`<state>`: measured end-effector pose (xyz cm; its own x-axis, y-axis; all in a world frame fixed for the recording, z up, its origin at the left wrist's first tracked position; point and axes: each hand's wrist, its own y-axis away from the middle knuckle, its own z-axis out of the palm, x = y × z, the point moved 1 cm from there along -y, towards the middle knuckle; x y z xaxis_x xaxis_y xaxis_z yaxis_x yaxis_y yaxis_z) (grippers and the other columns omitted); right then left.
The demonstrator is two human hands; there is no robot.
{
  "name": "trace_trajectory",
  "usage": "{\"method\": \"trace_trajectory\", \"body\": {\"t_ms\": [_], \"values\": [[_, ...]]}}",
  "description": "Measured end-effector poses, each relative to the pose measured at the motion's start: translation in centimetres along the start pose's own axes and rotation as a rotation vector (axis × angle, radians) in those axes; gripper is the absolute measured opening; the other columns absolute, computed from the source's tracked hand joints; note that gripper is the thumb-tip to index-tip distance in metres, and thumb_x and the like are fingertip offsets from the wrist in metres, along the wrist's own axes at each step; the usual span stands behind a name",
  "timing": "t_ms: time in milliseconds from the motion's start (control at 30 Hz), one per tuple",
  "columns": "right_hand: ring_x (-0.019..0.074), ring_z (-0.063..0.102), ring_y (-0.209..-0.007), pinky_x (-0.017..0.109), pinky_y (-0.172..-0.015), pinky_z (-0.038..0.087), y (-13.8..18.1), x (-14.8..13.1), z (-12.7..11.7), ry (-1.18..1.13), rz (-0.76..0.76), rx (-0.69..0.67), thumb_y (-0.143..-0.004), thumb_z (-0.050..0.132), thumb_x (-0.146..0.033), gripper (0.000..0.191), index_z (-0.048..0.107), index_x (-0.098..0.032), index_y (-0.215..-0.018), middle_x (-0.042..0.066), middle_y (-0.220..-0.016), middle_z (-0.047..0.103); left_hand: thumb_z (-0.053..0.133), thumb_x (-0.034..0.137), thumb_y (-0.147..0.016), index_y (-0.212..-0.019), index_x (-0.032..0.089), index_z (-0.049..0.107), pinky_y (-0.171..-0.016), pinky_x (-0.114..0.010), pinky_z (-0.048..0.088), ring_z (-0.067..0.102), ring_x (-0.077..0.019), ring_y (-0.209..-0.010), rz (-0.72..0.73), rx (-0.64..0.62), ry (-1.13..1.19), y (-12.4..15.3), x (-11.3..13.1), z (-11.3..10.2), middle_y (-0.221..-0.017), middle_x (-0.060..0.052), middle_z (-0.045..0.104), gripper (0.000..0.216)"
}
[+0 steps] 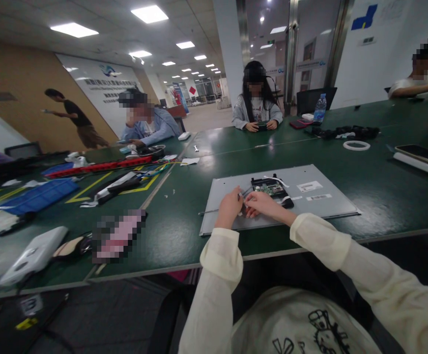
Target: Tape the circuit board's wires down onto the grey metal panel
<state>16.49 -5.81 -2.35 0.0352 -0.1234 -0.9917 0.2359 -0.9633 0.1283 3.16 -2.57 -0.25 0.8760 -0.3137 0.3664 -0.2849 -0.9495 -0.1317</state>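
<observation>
A flat silver-grey panel (331,196) lies on the green table in front of me. On it sits a black-framed unit with a green circuit board (269,188) and a white strip at its upper right. My left hand (230,207) is closed over the panel's left part, fingertips together near thin grey wiring. Close beside it, my right hand (263,205) is closed too, its fingers pinched at the board's near left edge. What either hand holds is too small to make out. A thin grey rod or cable (208,212) sticks out left of my left hand.
On the left lie a blue tray (39,194), a red strip (99,167), a white device (33,255) and a pink, blurred-out item (121,236). A white ring (356,145), a water bottle (320,109) and a phone (425,156) are rightward. Several people are around the table.
</observation>
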Motion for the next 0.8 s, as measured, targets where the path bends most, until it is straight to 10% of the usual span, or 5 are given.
{"method": "trace_trajectory", "body": {"t_ms": [800], "values": [[0.007,0.058,-0.046,0.014,-0.04,0.041,1.4,-0.6,-0.3,0.314,-0.252,-0.193,-0.084,0.048,-0.017,0.016,0.056,-0.014,-0.071,0.0,-0.06,0.064,0.048,0.02,-0.087,-0.139,0.019,0.041,-0.109,-0.034,0.033,0.044,-0.0209,-0.133,0.131,-0.123,-0.064,-0.6,-1.2,0.8,-0.145,-0.012,0.044,0.053]]}}
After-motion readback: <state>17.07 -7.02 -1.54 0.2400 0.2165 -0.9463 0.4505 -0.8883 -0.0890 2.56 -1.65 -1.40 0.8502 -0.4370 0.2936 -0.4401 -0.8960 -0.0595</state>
